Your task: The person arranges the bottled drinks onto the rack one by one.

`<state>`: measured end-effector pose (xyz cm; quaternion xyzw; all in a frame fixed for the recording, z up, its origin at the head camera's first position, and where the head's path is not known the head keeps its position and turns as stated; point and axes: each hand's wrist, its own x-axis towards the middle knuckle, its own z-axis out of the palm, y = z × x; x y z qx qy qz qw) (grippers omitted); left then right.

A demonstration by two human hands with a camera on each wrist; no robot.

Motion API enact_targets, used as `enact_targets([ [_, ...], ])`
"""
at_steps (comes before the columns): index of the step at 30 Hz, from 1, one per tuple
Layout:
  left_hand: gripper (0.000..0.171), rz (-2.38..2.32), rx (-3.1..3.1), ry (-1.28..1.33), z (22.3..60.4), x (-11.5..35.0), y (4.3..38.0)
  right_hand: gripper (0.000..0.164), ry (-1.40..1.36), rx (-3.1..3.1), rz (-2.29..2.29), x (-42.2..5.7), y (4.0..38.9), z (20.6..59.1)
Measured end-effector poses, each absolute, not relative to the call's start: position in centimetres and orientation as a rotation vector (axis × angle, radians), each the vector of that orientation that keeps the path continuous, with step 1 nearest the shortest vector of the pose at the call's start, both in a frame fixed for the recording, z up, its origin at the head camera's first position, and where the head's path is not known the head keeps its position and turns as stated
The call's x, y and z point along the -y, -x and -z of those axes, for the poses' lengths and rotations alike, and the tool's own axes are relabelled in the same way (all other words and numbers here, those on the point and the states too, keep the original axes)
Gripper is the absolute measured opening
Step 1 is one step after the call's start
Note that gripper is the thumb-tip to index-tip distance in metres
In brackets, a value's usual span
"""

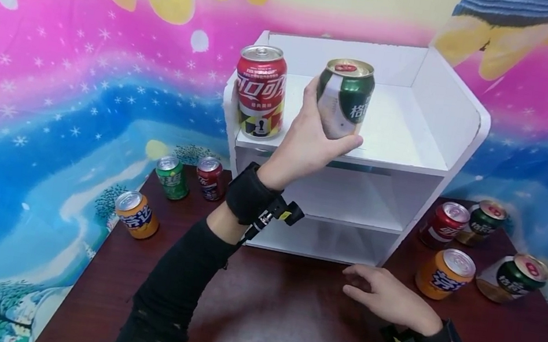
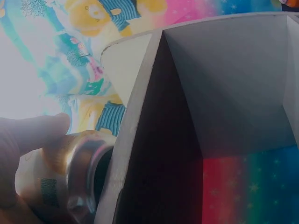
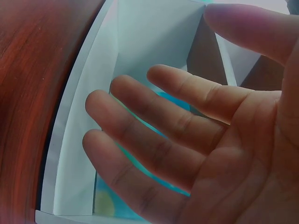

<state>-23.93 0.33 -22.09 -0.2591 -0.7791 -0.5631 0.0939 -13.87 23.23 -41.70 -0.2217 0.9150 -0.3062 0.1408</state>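
In the head view my left hand (image 1: 306, 139) grips a green and white drink can (image 1: 344, 100) over the front of the top shelf. The left wrist view shows the can's metal bottom rim (image 2: 83, 179) close to the shelf board's edge, with a thumb along its side; whether it touches the board I cannot tell. A red cola can (image 1: 261, 92) stands upright at the top shelf's left end. Down over the table, my right hand (image 1: 390, 295) holds nothing. Its fingers are loosely bent, with the palm facing the shelf unit in the right wrist view.
The white shelf unit (image 1: 335, 224) has three levels. Left of it on the table (image 1: 273, 323) are a green can (image 1: 172, 179), a dark red can (image 1: 211, 179) and an orange can (image 1: 137, 216). On its right stand a red can (image 1: 445, 225), an orange can (image 1: 445, 275) and two green-white cans (image 1: 512, 279).
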Motion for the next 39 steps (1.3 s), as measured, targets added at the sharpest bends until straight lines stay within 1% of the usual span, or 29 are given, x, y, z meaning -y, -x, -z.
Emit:
enact_targets([
  [7,0.103,1.617,2.329,0.731,22.0,-0.7,24.2,0.044,0.652,-2.634,0.88,-23.2,13.9,41.6],
  [15,0.105,1.544,2.355,0.627,22.0,-1.3,24.5,0.044,0.635,-2.632,0.881,-23.2,13.9,41.6],
  [21,0.104,1.476,2.372,0.564,22.1,-1.6,24.7,0.046,0.622,-2.619,0.884,-23.3,14.0,41.6],
  [26,0.107,1.415,2.361,0.544,22.3,-1.6,24.5,0.045,0.617,-2.626,0.875,-23.4,14.1,41.6],
  [33,0.108,1.408,2.365,0.57,22.3,-1.3,24.5,0.045,0.617,-2.623,0.874,-23.5,14.1,41.7],
  [39,0.104,1.451,2.382,0.622,22.3,-0.7,24.6,0.048,0.611,-2.619,0.874,-23.5,14.2,41.7],
])
